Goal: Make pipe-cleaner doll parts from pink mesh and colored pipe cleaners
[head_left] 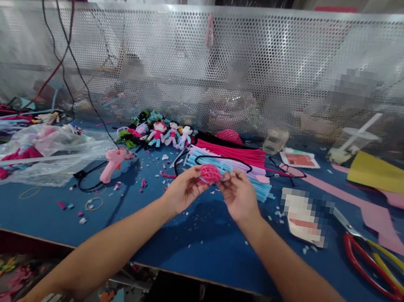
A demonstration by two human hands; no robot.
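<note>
A small, rounded, bright pink woven piece [210, 174] is held up over the table, pinched in the fingers of my left hand [186, 190]. At its right side the fingertips of my right hand [241, 197] are pressed together. A light blue bit shows between them and the pink piece, and what those fingers grip is too small to make out. Just behind my hands lie bundles of pipe cleaners: pink ones [231, 152] farther back and light blue ones [263, 189] nearer. A black cord [224, 158] loops across the bundles.
A pink glue gun [113, 162] lies left, its cable trailing. Small dolls [172, 134] sit behind it, near a plastic bag [65, 148]. Right are a phone-like object [302, 223], large scissors [373, 264], yellow sheet [396, 177] and drink cup [349, 146]. A perforated metal screen [187, 60] borders the back.
</note>
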